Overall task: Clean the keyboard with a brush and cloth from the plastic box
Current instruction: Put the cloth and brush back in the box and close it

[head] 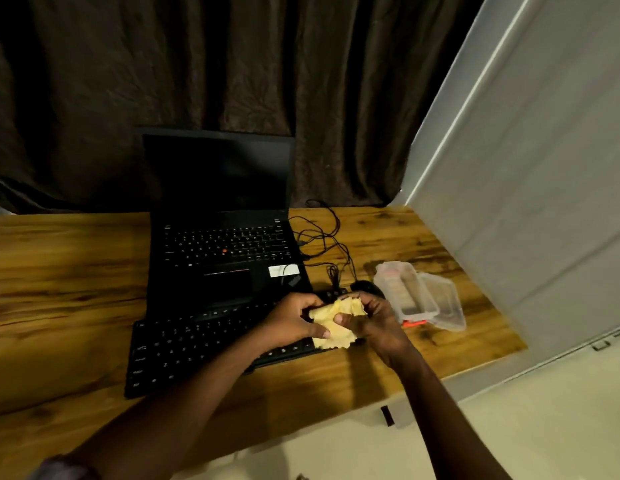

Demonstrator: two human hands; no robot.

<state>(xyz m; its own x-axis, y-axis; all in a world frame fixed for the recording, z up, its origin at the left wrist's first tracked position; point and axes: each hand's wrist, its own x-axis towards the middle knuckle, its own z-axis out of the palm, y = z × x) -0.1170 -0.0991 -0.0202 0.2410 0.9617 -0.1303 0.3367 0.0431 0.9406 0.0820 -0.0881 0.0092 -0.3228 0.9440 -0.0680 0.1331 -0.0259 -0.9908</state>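
Note:
A black external keyboard lies on the wooden desk in front of an open laptop. Above its right end, my left hand and my right hand both grip a crumpled yellow cloth held between them. The clear plastic box stands open to the right of my hands, its lid leaning beside it. Something pale lies inside the box; I cannot tell whether it is the brush.
The black laptop sits open behind the keyboard, screen dark. Tangled black cables and a black mouse lie between laptop and box. The wooden desk ends at a grey wall on the right; a dark curtain hangs behind.

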